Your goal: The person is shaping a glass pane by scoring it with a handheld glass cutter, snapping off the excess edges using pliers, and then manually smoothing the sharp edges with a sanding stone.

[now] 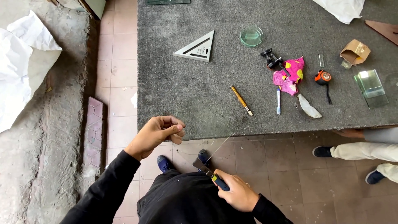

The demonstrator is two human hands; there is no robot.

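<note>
A grey table (186, 91) carries a pink, yellow-spotted cloth (291, 74), an orange tape measure (323, 77), a silver triangle square (198, 47) and a yellow-handled cutter (241, 99).

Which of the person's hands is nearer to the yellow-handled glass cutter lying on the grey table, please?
The left hand is nearer, just below-left of the glass cutter at the table edge. The right hand is lower, gripping pliers off the table.

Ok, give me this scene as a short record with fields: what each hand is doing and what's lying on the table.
left hand: pinching the near edge of a clear glass sheet
right hand: gripping blue-handled pliers at the glass edge
table: grey felt top
on table: triangular square, pen-shaped cutter, tape measure, pink cloth
</note>
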